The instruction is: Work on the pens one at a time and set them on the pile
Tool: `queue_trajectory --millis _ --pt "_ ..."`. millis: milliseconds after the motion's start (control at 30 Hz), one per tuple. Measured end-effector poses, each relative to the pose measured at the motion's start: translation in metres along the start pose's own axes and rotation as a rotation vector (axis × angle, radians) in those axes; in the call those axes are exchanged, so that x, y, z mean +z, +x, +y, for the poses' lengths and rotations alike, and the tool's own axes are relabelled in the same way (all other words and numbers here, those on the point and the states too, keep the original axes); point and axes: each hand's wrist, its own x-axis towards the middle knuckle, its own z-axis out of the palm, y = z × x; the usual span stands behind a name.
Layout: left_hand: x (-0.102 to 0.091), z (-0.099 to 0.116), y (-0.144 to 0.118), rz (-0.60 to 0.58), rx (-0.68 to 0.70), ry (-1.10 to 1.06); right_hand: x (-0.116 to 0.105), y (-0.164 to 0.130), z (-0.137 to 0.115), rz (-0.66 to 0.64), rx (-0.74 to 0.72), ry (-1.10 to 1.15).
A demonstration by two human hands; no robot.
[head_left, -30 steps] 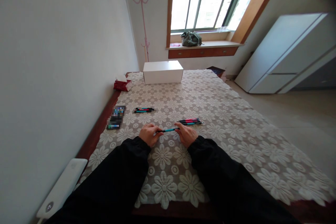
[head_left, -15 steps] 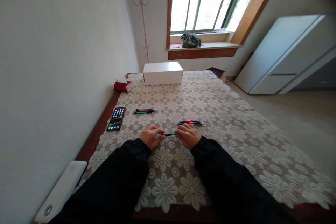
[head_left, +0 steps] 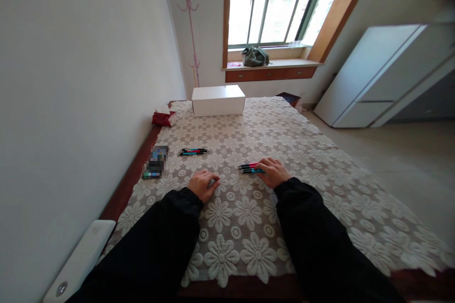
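Nearest to you, both black sleeves run out over the lace cloth that covers the counter, and a flat white device lies at its near left edge against the wall. Your left hand rests knuckles up on the cloth with the fingers curled narrow; a small pale bit shows at the fingertips, but you cannot tell from this view whether they hold anything. Your right hand lies just to the right, its fingers bent over the right end of a bundle of pens, pink and teal with black tips, lying side by side on the cloth. Whether those fingers grip 1 of them or only rest on top cannot be told.

By the look of it, the step in hand is at that bundle, with the right hand setting or gathering pens there. Any next move calls for a light touch, since the pens are round and lie loose, and for keeping the sleeve off them.

Further out on the left, a 2nd small group of pens lies well apart, with a phone beside it near the edge. Beyond are a red tissue pack, a white box and a green bag on the window sill.

No brand, label or writing can be read anywhere; the phone screen is blurred
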Motion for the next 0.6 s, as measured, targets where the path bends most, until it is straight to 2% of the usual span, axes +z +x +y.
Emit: queue_trajectory --millis 367,600 --pt "-0.003 0.003 0.000 0.001 -0.008 -0.005 0.010 0.001 0.001 0.030 0.016 0.004" --pt "0.000 -0.010 0.003 0.115 -0.095 -0.002 0.009 0.002 -0.001 0.038 0.027 0.007"
